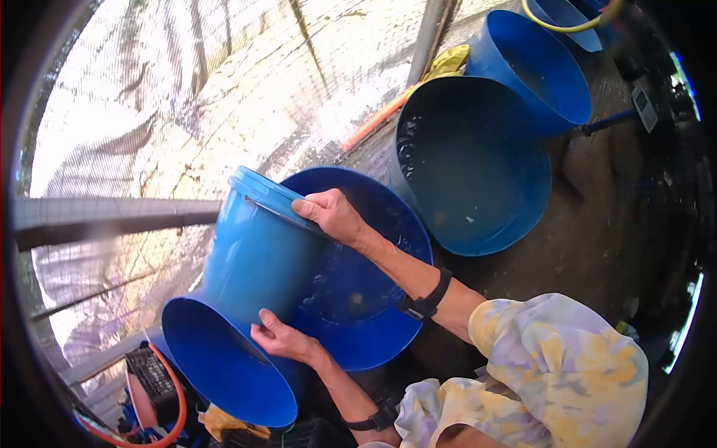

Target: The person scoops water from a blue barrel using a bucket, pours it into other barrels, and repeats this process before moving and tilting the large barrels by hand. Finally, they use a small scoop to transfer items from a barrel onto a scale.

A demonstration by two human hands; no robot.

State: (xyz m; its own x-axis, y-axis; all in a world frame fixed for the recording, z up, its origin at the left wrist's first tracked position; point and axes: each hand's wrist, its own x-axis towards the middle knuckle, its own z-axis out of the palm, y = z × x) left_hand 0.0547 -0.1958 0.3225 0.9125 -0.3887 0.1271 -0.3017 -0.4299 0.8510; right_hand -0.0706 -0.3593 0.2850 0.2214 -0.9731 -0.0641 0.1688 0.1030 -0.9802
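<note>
A light blue bucket (258,257) is tilted, its rim toward the top of the view. My right hand (328,214) is closed on the bucket at its rim, beside the wire handle. Lower down, my left hand (280,337) has curled fingers at the bucket's bottom edge; part of its contact is hidden. Behind the bucket stands a dark blue round tub (388,299) with some liquid in it. A smaller blue tub (224,366) lies just below the bucket, its opening facing me. What the bucket holds is hidden.
A large blue tub (478,164) holding cloudy water stands at upper right, with another blue tub (541,71) beyond it. An orange hose (179,418) curves by a black crate (153,373) at lower left. A horizontal rail (127,230) runs along mesh sheeting (164,97).
</note>
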